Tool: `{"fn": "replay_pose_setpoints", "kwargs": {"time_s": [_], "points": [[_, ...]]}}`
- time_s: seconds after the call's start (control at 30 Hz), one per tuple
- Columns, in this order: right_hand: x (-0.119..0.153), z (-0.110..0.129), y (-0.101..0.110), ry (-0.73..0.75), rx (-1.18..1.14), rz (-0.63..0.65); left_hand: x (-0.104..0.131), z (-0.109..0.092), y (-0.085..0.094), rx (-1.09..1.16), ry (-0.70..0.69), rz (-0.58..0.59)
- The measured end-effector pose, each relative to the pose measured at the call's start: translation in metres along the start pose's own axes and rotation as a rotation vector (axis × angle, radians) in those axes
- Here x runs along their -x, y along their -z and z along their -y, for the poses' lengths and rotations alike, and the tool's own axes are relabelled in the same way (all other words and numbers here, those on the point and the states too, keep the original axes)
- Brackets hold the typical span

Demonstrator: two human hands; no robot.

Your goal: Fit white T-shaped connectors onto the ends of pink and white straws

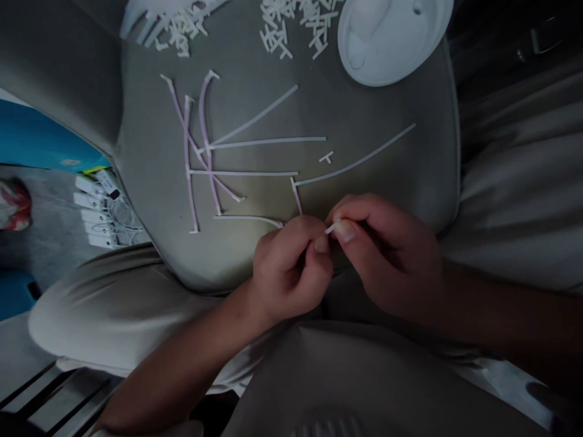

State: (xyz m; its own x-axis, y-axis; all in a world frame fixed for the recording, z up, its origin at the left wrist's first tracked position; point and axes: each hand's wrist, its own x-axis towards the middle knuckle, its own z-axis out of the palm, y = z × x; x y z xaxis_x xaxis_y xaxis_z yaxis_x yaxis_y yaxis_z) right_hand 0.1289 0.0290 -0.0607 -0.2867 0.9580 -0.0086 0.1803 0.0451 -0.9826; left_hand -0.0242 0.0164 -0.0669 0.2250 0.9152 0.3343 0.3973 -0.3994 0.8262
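Observation:
My left hand point(291, 264) is closed in a pinch around a thin pinkish tube point(297, 199), which sticks out above the fingers and carries a white T-shaped connector at its upper end. From that connector a pale tube point(359, 164) runs off to the right. My right hand point(382, 249) pinches a small white connector point(331, 229) against the left fingertips; most of it is hidden. A loose T-connector point(327, 158) lies just above the hands. Another short pale tube point(248, 218) reaches to the left hand's knuckles.
Several joined pink and pale tubes point(188, 139) lie on the grey padded seat point(255, 261). Piles of white connectors point(276, 30) are at the far side, beside a white oval dish point(392, 54). White boxes with cables point(98, 212) stand on the floor at left.

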Motion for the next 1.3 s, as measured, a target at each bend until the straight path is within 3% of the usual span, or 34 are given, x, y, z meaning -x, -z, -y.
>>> {"fn": "replay_pose_setpoints", "kwargs": {"time_s": [0.63, 0.97, 1.3], "points": [[-0.001, -0.002, -0.001, 0.110, 0.077, 0.009, 0.003, 0.000, 0.001, -0.061, 0.037, 0.022], [-0.002, -0.001, 0.006, 0.266, 0.201, 0.048, 0.003, -0.006, 0.005, -0.314, -0.033, 0.025], [-0.009, 0.001, 0.013, 0.217, 0.102, 0.149, -0.001, 0.001, 0.012, -0.225, -0.099, 0.086]]}}
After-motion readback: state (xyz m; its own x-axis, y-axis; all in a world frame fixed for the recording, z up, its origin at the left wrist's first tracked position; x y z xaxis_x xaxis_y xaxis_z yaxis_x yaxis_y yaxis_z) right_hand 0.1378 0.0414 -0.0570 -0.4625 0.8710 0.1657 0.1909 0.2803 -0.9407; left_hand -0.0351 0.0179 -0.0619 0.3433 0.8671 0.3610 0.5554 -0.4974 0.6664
